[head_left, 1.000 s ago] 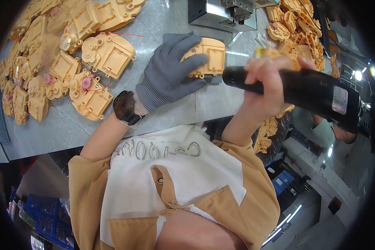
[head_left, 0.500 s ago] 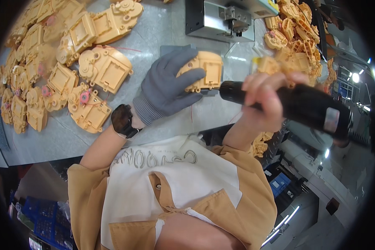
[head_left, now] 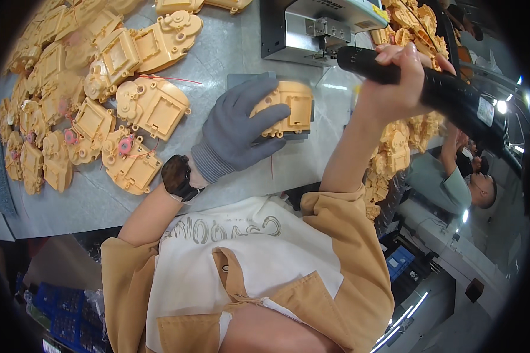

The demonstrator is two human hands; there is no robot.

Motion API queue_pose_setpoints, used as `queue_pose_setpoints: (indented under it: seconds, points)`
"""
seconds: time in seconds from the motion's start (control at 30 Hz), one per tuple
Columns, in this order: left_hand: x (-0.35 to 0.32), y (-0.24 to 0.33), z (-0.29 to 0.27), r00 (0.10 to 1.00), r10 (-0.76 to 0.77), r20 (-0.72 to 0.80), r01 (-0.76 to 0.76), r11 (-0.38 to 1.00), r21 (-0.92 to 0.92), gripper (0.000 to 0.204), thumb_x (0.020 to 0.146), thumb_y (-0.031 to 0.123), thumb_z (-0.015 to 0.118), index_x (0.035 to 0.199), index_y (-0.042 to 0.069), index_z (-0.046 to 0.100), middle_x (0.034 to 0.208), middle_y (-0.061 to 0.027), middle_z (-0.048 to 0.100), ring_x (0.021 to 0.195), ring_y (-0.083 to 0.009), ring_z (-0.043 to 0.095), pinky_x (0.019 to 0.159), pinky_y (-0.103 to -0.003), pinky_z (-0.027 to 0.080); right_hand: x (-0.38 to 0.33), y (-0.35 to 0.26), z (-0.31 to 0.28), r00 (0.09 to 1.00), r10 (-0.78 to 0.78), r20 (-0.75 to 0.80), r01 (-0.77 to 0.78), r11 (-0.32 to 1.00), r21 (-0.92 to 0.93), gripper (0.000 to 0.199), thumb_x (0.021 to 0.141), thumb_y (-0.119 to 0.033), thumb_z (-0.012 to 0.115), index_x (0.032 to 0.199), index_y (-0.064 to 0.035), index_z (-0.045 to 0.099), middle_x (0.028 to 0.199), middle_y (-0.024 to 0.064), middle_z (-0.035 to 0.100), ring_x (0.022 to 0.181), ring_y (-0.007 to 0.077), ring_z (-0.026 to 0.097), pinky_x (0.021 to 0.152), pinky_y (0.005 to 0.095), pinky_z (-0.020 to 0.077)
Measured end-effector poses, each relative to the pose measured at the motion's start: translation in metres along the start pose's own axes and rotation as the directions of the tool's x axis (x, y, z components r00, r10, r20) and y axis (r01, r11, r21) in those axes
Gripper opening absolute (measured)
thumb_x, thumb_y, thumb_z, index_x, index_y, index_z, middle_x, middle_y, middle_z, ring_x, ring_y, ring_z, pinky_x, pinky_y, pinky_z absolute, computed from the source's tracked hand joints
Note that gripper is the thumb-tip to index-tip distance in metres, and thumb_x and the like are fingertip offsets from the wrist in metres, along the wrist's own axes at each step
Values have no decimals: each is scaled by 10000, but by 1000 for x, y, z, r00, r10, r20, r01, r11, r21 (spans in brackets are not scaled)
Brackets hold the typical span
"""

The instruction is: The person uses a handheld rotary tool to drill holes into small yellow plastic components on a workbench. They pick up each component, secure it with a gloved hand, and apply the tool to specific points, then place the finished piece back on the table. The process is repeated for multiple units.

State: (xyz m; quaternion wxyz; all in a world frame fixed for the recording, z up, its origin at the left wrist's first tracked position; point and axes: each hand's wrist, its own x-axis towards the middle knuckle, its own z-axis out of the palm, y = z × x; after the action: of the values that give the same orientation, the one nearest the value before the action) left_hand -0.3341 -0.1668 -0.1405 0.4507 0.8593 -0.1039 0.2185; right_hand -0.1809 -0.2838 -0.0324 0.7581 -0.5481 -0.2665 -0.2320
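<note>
My left hand [head_left: 232, 126], in a grey knitted glove, grips a yellow plastic housing [head_left: 299, 107] from its left side, fingers over its top and thumb along its near side. The housing has a square recess and rests on a dark grey fixture block [head_left: 252, 77], partly hidden beneath it. Wrapped in my bare right hand [head_left: 401, 88] is a black electric screwdriver [head_left: 462, 97] with a cable at its rear. Its nose points left, beside the metal outlet of a box-shaped machine [head_left: 295, 32], probably a screw feeder; the bit's tip is too small to make out.
Many similar yellow housings [head_left: 153, 109] cover the table's left, some with pink round parts [head_left: 125, 146] and red wires. More yellow parts [head_left: 394, 147] are heaped at the right. Another person [head_left: 447, 182] is beyond the right side. Blue crates [head_left: 70, 315] stand low at left.
My right hand has lifted the screwdriver away from the housing's right side, up and right to the machine's outlet. The left hand still holds the housing on the fixture.
</note>
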Motion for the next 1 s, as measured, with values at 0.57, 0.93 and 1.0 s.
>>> queue_pose_setpoints:
  seconds: [0.57, 0.93, 1.0]
  points:
    - [-4, 0, -3, 991, -77, -110, 77, 997, -8, 699, 606, 344, 771, 1183, 92, 469, 1186, -131, 473, 1041, -311, 499, 872, -403, 416, -64, -67, 6, 939, 192, 285, -266, 932, 246, 507, 746, -21, 441, 1221, -80, 274, 621, 78, 442, 477, 191, 465, 561, 390, 450]
    - [-6, -3, -8, 995, -5, -97, 11, 999, 54, 657, 616, 274, 753, 1187, 92, 484, 1160, -129, 496, 1041, -334, 501, 896, -446, 402, -83, -66, 1, 928, 238, 286, -326, 890, 317, 494, 754, -10, 471, 1210, -84, 297, 627, 81, 451, 495, 198, 480, 569, 383, 445]
    - [-6, -2, -10, 998, -12, -69, 17, 996, 82, 644, 622, 276, 744, 1187, 99, 492, 1154, -125, 498, 1047, -337, 497, 907, -454, 393, -83, -66, -2, 924, 230, 306, -325, 894, 309, 498, 756, -7, 474, 1215, -85, 297, 633, 81, 451, 500, 199, 481, 574, 382, 443]
